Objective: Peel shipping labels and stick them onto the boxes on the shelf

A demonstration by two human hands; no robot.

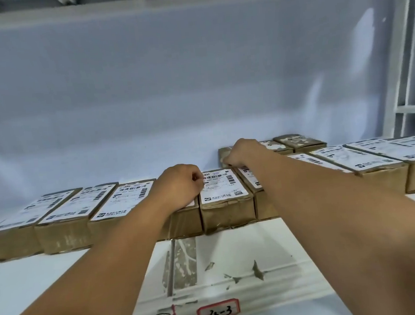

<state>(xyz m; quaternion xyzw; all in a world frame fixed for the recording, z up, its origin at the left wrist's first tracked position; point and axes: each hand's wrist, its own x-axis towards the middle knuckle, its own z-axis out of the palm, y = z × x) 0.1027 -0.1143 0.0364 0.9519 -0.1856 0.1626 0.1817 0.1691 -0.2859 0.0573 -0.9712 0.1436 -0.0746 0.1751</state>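
Three labelled boxes [62, 230] sit left of my left hand [179, 187], curled atop a fourth box [184, 222]. Right of it my right hand [243, 154] curls on another label [248, 179]; pinching or pressing, I cannot tell. Every box visible rightward is labelled: row nearly done, I judge.

Shelf [24, 281]: front row of boxes [64, 227] side by side along its edge, each with a label [222, 186] on top. My left hand [179, 187] lies on the fourth box [185, 220] from the left. The fifth box [227, 212] touches it on the right. My right hand [242, 154] is behind the front row, on a back-row box [222, 153]. More back-row boxes lie right of it. The tag [218, 311] sits on the shelf's front lip, below the fifth box.
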